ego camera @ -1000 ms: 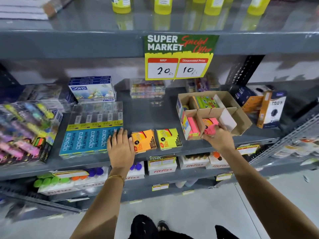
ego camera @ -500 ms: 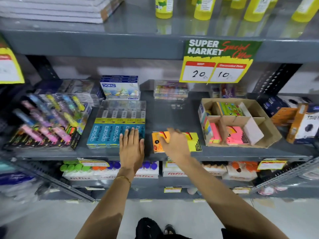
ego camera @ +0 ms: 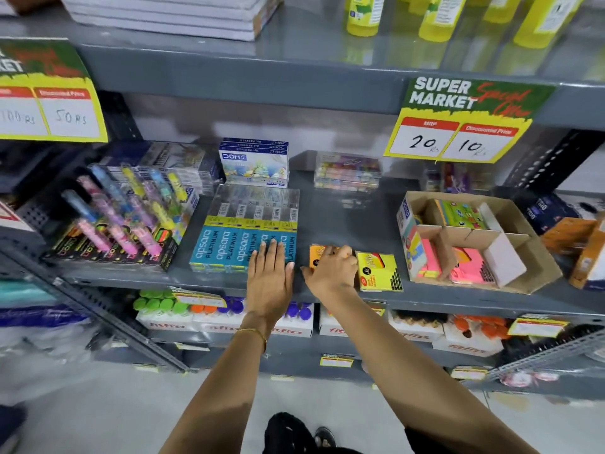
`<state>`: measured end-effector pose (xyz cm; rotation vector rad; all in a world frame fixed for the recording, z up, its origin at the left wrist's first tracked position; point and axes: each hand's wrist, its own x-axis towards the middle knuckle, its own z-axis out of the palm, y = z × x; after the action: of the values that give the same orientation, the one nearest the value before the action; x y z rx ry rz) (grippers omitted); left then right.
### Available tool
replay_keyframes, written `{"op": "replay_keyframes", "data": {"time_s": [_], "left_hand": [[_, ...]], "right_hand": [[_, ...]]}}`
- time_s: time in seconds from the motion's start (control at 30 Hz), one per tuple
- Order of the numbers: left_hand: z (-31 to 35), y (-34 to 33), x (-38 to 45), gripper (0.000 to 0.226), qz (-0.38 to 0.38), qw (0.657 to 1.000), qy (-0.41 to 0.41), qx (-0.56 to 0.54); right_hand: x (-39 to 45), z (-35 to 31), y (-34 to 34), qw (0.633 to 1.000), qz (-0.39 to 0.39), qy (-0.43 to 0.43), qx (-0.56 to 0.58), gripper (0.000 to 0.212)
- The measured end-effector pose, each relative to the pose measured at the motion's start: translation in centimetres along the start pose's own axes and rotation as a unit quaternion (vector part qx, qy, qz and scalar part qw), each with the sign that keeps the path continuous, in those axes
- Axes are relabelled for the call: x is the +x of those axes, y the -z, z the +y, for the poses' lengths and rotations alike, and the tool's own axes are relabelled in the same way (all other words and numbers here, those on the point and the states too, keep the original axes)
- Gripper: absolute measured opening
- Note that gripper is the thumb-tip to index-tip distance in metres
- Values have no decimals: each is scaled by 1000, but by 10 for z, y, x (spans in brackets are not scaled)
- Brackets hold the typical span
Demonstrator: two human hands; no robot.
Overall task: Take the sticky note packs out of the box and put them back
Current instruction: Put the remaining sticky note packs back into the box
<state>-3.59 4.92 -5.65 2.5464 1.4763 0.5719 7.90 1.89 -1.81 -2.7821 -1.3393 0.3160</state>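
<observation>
An open cardboard box (ego camera: 530,257) with dividers stands on the grey shelf at the right and holds pink sticky note packs (ego camera: 466,265) and a green pack (ego camera: 458,213). Two packs lie on the shelf left of the box: a yellow pack (ego camera: 379,273) and an orange pack (ego camera: 316,253). My right hand (ego camera: 332,270) lies over the orange pack with its fingers curled on it. My left hand (ego camera: 270,275) rests flat and open on the shelf edge, fingertips on the blue pencil boxes (ego camera: 242,247).
Highlighter packs (ego camera: 121,217) fill the shelf's left side. Blue pastel boxes (ego camera: 253,162) and clear cases (ego camera: 347,172) stand at the back. Orange and blue boxes (ego camera: 576,237) sit right of the cardboard box. A price sign (ego camera: 458,122) hangs from the upper shelf. Bottles stand on the shelf below.
My right hand left the cardboard box and swung left to the orange pack on the shelf. The camera panned left. My left hand stayed put.
</observation>
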Motion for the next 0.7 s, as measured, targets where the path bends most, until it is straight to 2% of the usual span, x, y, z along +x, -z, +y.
{"op": "replay_keyframes", "data": {"time_s": [0.2,0.43,0.5,0.6,0.7], "left_hand": [[1,0,-1,67,1,1000,-3,0],[36,2,9,50,54,996,-52,-47],[56,-2,14,49,47,994,-74,-68],[80,-17,18,50,20,992,-100,-73],[90,-34,19,52,-21,994,-85,-60]], "right_hand": [[-1,3,4,999,20,0,49,78],[-22,37,54,971,64,27,231,79],[-26,65,74,959,98,18,264,78],[-29,122,102,956,144,-4,255,71],[-24,184,114,954,159,-65,245,82]]}}
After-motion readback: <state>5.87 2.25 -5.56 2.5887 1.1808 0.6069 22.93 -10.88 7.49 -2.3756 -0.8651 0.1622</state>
